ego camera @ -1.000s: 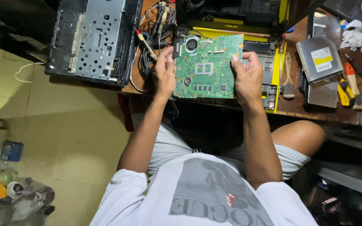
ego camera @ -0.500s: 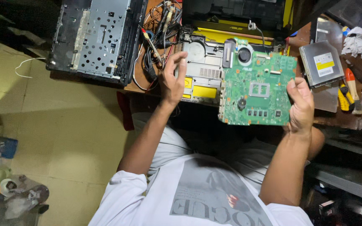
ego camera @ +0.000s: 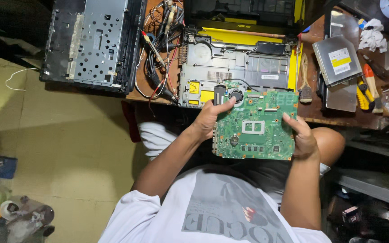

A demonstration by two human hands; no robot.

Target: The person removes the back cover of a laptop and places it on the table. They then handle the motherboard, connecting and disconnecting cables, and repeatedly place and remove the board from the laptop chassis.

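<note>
Above the lap, both hands hold a green circuit board (ego camera: 254,126) flat, face up. Left hand's grip (ego camera: 210,118) clamps its 9 o'clock edge; right hand's grip (ego camera: 303,137) clamps the 3 o'clock edge. Long axis runs 9 to 3, fan (ego camera: 236,95) toward 12, over the counter (ego camera: 314,112) edge.

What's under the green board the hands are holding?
Under the green board you can see the person's lap and a knee. Its top edge overlaps the open laptop base. The board's underside is hidden.

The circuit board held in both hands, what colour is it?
Green, with a silver square socket in the middle; the flat rectangular circuit board shows best in the head view.
</note>
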